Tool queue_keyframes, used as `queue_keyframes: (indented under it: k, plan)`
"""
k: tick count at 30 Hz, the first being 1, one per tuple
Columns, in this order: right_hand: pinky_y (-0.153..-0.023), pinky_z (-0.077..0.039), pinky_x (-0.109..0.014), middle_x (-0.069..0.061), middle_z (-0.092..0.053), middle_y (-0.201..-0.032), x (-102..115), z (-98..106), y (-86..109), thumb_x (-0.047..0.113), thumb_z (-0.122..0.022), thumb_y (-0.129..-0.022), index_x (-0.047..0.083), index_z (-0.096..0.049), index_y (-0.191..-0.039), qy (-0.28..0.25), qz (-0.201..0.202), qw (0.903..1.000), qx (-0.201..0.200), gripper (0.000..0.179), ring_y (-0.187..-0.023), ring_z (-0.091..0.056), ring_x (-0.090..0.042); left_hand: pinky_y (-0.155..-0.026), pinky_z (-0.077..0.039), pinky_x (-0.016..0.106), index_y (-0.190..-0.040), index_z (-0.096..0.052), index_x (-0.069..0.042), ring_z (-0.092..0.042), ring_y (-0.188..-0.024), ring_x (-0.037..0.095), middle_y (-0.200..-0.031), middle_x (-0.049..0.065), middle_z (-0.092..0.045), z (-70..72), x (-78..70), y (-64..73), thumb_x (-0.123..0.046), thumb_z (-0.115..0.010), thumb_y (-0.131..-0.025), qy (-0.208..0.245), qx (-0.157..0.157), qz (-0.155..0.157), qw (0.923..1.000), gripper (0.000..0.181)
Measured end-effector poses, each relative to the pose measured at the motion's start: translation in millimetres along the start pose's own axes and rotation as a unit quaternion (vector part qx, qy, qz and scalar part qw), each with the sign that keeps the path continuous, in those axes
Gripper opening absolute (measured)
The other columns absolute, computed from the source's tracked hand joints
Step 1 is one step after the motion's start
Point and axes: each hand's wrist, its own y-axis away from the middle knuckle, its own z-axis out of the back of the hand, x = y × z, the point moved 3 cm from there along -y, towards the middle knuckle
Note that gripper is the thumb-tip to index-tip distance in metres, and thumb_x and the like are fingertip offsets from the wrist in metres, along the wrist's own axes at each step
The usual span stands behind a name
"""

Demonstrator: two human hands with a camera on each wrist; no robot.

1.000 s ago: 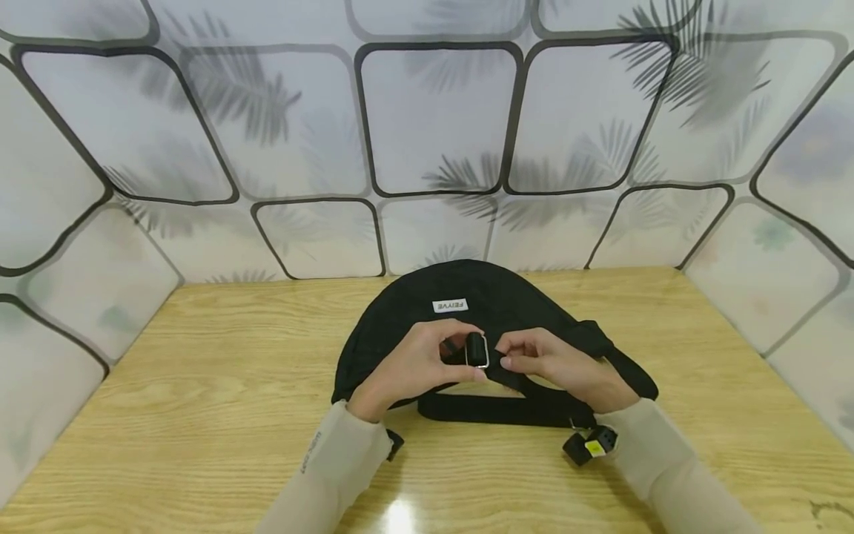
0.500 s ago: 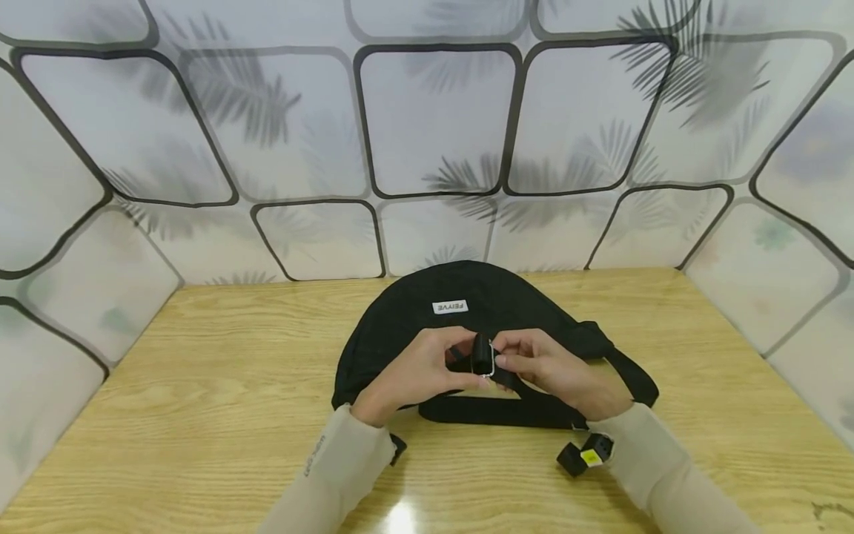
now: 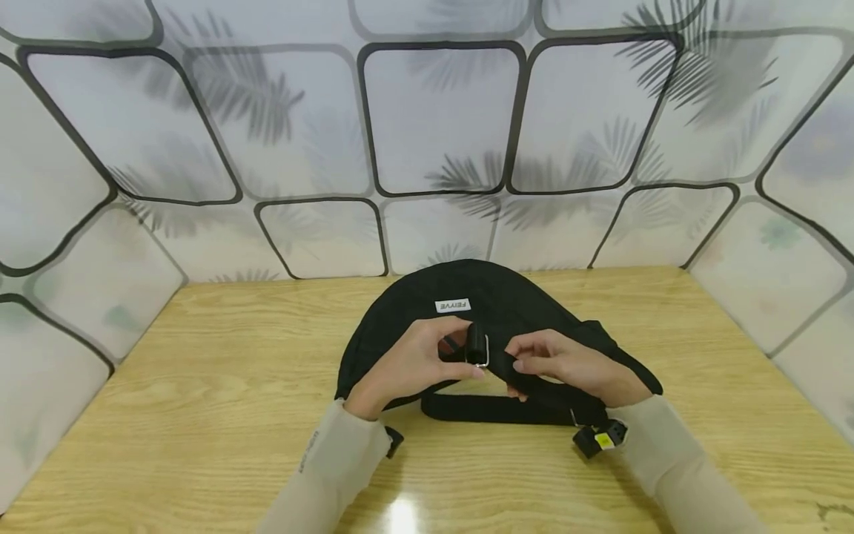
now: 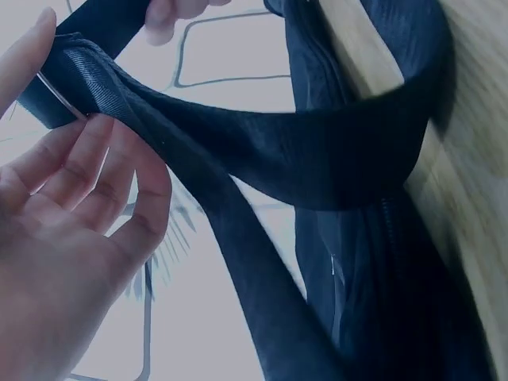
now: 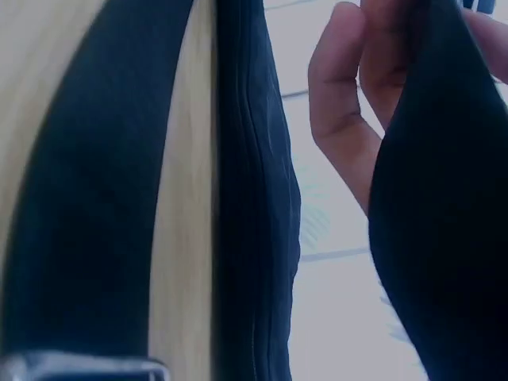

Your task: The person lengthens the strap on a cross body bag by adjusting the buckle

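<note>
A black bag (image 3: 460,285) with a white label (image 3: 453,305) lies on the table. My left hand (image 3: 410,363) pinches a metal buckle (image 3: 486,351) with black strap looped through it, thumb on one side and fingers on the other. To its right, my right hand (image 3: 567,363) pinches the black strap (image 3: 523,374) between thumb and fingers. In the left wrist view the strap (image 4: 262,143) hangs in a wide loop beside the bag. A broad piece of strap (image 5: 444,214) hides part of the right hand in the right wrist view.
The wooden table (image 3: 233,386) carries the bag near its back edge. A patterned cloth wall (image 3: 440,119) stands behind and at both sides. One strap length (image 3: 490,408) lies across the table in front of the bag.
Half a second ago my right hand came up against the buckle; it has since drawn back to the right with the strap. My left hand and buckle shifted slightly left.
</note>
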Motion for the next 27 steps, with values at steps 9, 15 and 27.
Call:
queue_keyframes:
  k: [9, 15, 27]
  plan:
    - [-0.07, -0.058, -0.034, -0.005, -0.071, -0.083, -2, -2, -3.2, -0.002, -0.048, -0.105, -0.014, -0.056, -0.101, 0.001, 0.031, 0.9992, -0.024, 0.015, -0.072, -0.068, -0.018, -0.087, -0.052, 0.033, -0.128, -0.067, -0.003, -0.064, -0.096, 0.018, -0.103, 0.004, -0.069, -3.5, 3.0, -0.5, -0.016, -0.083, -0.087, 0.02, 0.002, 0.012, 0.9997, 0.045]
    - [-0.067, -0.057, -0.033, -0.004, -0.07, -0.082, 2, -10, -6.7, -0.005, -0.047, -0.104, -0.013, -0.056, -0.099, -0.01, 0.042, 0.9978, -0.051, 0.013, -0.07, -0.066, -0.015, -0.088, -0.052, 0.033, -0.129, -0.066, -0.005, -0.063, -0.096, 0.014, -0.105, 0.004, -0.069, -6.3, 4.1, -0.5, -0.017, -0.081, -0.089, 0.032, 0.005, 0.028, 0.9991, 0.044]
    - [-0.068, -0.056, -0.035, -0.006, -0.068, -0.081, -3, -21, -13.5, -0.001, -0.05, -0.104, -0.004, -0.057, -0.101, -0.024, 0.007, 0.9952, -0.095, 0.008, -0.071, -0.065, -0.017, -0.084, -0.054, 0.036, -0.135, -0.063, -0.004, -0.064, -0.098, 0.013, -0.111, 0.002, -0.069, -4.6, 4.7, 0.9, -0.014, -0.082, -0.089, 0.066, 0.011, 0.051, 0.9964, 0.051]
